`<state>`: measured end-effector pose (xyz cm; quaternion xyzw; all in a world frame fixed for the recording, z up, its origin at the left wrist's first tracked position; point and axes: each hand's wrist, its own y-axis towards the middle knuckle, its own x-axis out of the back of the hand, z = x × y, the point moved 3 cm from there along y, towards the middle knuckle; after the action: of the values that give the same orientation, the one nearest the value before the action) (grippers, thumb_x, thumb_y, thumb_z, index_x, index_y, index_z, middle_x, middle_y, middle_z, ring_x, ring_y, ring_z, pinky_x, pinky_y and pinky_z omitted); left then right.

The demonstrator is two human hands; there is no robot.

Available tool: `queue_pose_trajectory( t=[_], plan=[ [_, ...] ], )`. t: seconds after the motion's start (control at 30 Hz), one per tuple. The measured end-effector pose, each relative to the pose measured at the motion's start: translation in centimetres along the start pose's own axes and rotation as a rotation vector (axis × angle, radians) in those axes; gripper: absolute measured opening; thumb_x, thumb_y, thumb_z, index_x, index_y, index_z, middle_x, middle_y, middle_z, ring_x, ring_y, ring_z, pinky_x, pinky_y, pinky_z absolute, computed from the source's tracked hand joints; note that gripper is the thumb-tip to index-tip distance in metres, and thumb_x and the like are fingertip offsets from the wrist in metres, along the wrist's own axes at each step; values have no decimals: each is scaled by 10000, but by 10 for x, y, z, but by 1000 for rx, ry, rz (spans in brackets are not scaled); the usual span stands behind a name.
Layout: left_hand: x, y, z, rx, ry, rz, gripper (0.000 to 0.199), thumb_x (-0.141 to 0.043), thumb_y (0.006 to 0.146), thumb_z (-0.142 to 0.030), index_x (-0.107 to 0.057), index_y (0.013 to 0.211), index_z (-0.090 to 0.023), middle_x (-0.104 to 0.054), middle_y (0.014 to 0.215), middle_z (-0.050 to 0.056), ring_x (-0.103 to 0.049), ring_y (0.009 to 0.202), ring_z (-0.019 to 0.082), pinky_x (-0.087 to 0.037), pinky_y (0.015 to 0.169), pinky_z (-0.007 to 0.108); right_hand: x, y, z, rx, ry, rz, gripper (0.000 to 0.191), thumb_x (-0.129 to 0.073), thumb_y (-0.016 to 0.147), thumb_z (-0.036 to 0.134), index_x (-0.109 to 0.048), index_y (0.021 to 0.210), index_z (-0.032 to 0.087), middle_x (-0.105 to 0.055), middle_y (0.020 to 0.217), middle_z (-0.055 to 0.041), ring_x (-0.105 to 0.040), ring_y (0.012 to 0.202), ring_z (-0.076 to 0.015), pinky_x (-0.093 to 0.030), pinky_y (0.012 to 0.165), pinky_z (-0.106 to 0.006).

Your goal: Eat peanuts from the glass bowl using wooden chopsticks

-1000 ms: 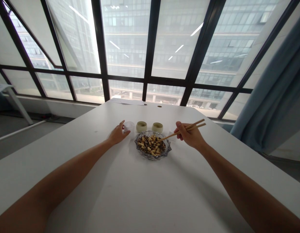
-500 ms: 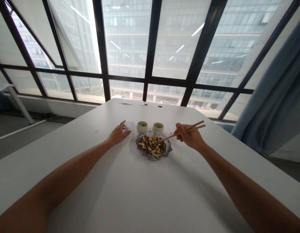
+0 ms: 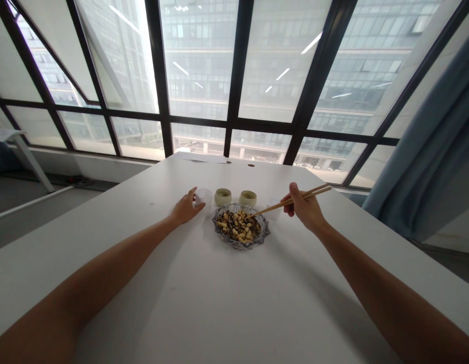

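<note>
- Plainly between both hands on the table [image 3: 204,308]: the bowl [image 3: 240,245], with the left hand [image 3: 184,209] nearer its rim and the right hand [image 3: 306,208] farther off to its right.
- Reaches over the bowl's right rim with the chopsticks [image 3: 271,207], long axis slanting down and leftward from the right hand to the far part of the nuts [image 3: 241,236].
- Holds the chopsticks in the right hand, tips close together; cannot tell about anything pinched there.
- Holds the clear cup [image 3: 204,196] between left thumb and fingers, beyond the bowl and to its left.
- Just past the bowl's far rim, two squat green cups [image 3: 223,198] side by side.
- Inside the bowl, pale tan nuts heaped among dark seeds [image 3: 258,230]; around them, faceted glass with a jagged rim.
</note>
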<state>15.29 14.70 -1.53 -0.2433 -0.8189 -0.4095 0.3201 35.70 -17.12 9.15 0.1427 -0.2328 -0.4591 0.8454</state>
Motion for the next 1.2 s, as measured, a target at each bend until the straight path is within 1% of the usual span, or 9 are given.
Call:
queue_pose_trajectory(
  t=[0.17, 0.3, 0.6, 0.73, 0.87, 0.97, 1.03, 1.13, 1.2],
  plan=[
    [-2, 0, 3, -3, -10, -16, 756, -646, 819, -429, -360, 1444, -114, -675, 1120, 147, -668, 983, 254, -531, 896, 405, -5, -2, 1, 36, 1, 65, 684, -524, 748, 809, -639, 568, 159, -587, 435, -50, -493, 339, -109, -391, 334, -226],
    [-1, 0, 2, 5, -3, -8, 758, -643, 821, -430, -356, 1447, -113, -674, 1123, 153, -666, 993, 260, -532, 893, 408, -11, -9, 8, 103, -58, 177, 637, -561, 764, 768, -662, 608, 159, -616, 481, -51, -519, 378, -114, -405, 359, -224],
    [2, -1, -3, 21, 11, 12, 760, -634, 828, -436, -350, 1448, -102, -665, 1145, 167, -663, 996, 262, -530, 894, 415, -21, -29, 39, 471, -283, 474, 516, -537, 883, 609, -671, 632, 178, -605, 510, -24, -532, 466, -124, -402, 461, -237],
    [1, -1, -3, 21, 7, 8, 740, -631, 828, -433, -363, 1439, -112, -668, 1140, 158, -666, 986, 257, -533, 889, 410, -26, -33, 43, 510, -333, 518, 506, -500, 915, 583, -664, 639, 193, -596, 526, -14, -522, 473, -124, -399, 480, -243],
    [1, -1, -3, 15, -1, 4, 737, -633, 827, -434, -367, 1436, -118, -668, 1140, 154, -666, 991, 256, -531, 898, 411, -26, -33, 38, 450, -360, 495, 550, -468, 919, 610, -620, 586, 199, -574, 500, -11, -512, 461, -124, -398, 464, -239],
    [1, -1, -3, 22, -4, 4, 735, -637, 824, -424, -370, 1434, -114, -667, 1137, 153, -665, 994, 257, -532, 897, 409, -25, -31, 33, 363, -304, 452, 560, -486, 890, 653, -657, 625, 190, -619, 527, -29, -543, 465, -132, -416, 453, -239],
    [1, -1, -3, 21, -8, 3, 733, -642, 821, -419, -371, 1434, -122, -667, 1137, 148, -665, 994, 254, -532, 899, 406, -23, -27, 27, 266, -221, 348, 559, -520, 860, 674, -684, 664, 177, -630, 525, -38, -543, 438, -131, -418, 427, -238],
    [1, -1, -4, 11, -9, 1, 731, -642, 821, -410, -370, 1433, -118, -666, 1140, 151, -664, 991, 255, -531, 902, 409, -16, -15, 13, 74, -27, 117, 587, -564, 804, 715, -681, 670, 155, -605, 479, -41, -505, 379, -120, -401, 375, -236],
    [2, -1, -4, 11, -7, 6, 736, -635, 826, -419, -366, 1435, -105, -664, 1137, 157, -664, 995, 260, -530, 903, 412, -12, -6, 2, -47, 108, 32, 605, -572, 782, 732, -658, 645, 149, -580, 449, -41, -478, 354, -114, -382, 345, -236]
  ],
)
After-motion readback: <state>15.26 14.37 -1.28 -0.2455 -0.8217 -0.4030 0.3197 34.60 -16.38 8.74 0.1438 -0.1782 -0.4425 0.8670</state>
